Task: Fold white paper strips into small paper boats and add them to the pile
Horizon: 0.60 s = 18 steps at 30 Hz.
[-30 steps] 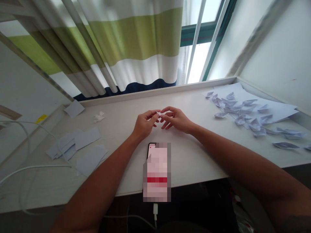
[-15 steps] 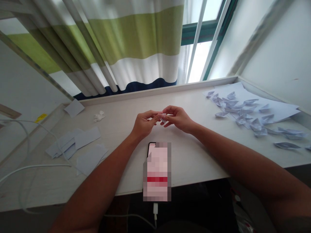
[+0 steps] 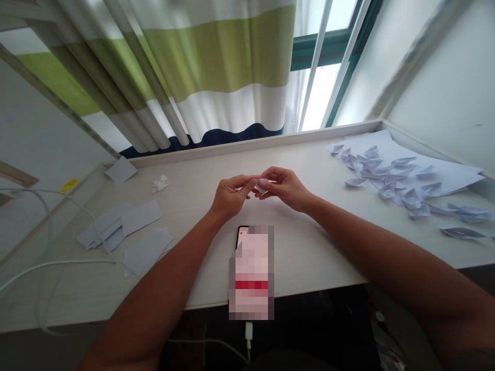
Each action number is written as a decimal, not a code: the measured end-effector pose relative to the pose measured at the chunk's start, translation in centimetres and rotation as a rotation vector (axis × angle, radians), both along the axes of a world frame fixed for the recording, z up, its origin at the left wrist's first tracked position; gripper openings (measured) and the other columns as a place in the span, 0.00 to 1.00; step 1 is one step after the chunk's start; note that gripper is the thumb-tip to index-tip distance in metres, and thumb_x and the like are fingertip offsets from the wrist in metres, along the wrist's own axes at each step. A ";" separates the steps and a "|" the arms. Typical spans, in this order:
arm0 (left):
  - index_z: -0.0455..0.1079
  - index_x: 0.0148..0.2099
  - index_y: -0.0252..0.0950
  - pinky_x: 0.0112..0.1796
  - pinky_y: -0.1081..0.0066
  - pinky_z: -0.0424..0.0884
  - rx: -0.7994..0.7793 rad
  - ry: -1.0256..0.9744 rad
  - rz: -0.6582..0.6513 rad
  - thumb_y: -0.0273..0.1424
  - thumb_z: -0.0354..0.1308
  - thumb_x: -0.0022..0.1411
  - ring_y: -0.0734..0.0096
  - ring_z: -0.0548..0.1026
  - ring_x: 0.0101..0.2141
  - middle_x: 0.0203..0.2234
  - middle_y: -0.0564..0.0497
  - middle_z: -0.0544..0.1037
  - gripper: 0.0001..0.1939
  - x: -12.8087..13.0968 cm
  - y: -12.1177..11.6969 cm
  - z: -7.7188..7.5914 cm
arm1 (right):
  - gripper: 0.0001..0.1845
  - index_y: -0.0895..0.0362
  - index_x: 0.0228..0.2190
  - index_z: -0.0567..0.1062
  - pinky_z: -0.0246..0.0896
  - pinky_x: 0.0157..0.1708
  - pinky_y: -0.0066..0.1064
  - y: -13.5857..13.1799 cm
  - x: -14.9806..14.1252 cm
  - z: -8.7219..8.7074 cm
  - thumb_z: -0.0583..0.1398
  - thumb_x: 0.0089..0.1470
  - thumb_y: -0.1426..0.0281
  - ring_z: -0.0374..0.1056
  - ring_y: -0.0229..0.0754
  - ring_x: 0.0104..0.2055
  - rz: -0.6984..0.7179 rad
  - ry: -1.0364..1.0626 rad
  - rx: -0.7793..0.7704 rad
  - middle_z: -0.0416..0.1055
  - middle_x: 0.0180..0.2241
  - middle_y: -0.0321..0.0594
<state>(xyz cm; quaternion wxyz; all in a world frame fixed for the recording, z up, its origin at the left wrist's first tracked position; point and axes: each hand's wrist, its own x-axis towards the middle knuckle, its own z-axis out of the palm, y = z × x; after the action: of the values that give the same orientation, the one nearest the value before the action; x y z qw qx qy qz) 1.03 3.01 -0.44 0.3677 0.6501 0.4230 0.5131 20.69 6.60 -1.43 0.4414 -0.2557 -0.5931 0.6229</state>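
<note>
Both my hands meet above the middle of the white desk (image 3: 201,180), pinching a small piece of folded white paper (image 3: 262,185) between them. My left hand (image 3: 231,196) grips its left side with thumb and forefinger. From the right, my right hand (image 3: 284,186) presses thumb and fingers on the same paper. Fingers cover most of it, so its folded shape cannot be made out. Below the hands a phone (image 3: 251,268) with a blurred screen lies at the desk's front edge.
At the right, several folded paper boats (image 3: 412,198) lie on and around white sheets (image 3: 456,172). Loose paper pieces (image 3: 141,216), a crumpled scrap (image 3: 160,183) and a square sheet (image 3: 121,171) lie at the left. White cables (image 3: 58,265) loop there; a charging plug (image 3: 248,331) meets the phone.
The right thumb has shifted on the folded paper, and more of its white surface shows between the hands. The whole view has moved slightly.
</note>
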 end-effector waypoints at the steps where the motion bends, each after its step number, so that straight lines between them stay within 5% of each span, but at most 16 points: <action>1: 0.87 0.47 0.38 0.31 0.70 0.78 -0.001 0.002 0.009 0.47 0.69 0.66 0.64 0.85 0.33 0.34 0.46 0.88 0.18 0.1 0.0 0.0 | 0.27 0.56 0.34 0.78 0.84 0.42 0.42 0.0 0.0 0.0 0.80 0.47 0.51 0.82 0.43 0.39 0.000 0.004 -0.002 0.82 0.34 0.38; 9: 0.84 0.56 0.37 0.32 0.68 0.82 -0.032 -0.082 0.041 0.47 0.74 0.61 0.65 0.84 0.34 0.37 0.46 0.88 0.26 0.4 0.2 -0.6 | 0.27 0.56 0.36 0.78 0.83 0.44 0.42 0.2 0.1 0.0 0.79 0.48 0.51 0.82 0.42 0.36 -0.016 0.042 -0.067 0.83 0.33 0.36; 18: 0.86 0.47 0.38 0.30 0.70 0.80 -0.043 -0.108 0.013 0.50 0.74 0.60 0.66 0.84 0.31 0.32 0.48 0.86 0.23 0.1 0.4 -0.4 | 0.26 0.54 0.37 0.78 0.82 0.47 0.44 0.2 0.1 -0.2 0.79 0.48 0.52 0.82 0.42 0.39 0.060 0.057 -0.124 0.84 0.35 0.36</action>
<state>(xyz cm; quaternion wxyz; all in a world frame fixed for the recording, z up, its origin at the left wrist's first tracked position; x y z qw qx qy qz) 1.16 3.38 -0.86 0.4008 0.6106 0.4177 0.5404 20.76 6.81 -1.62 0.4226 -0.2470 -0.5479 0.6783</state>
